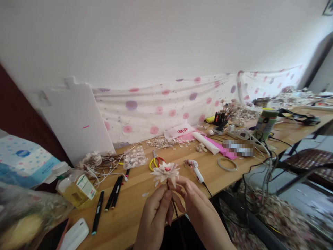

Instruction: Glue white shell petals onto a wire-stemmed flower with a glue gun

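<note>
Left hand (153,217) and right hand (199,211) pinch a thin dark stem (177,217) under a layered white shell flower (165,172). Fingertip contact is hidden.

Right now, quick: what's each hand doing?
Left hand: closed, holding the flower stem.
Right hand: curled, fingertips at the stem; cannot tell if gripping.
</note>
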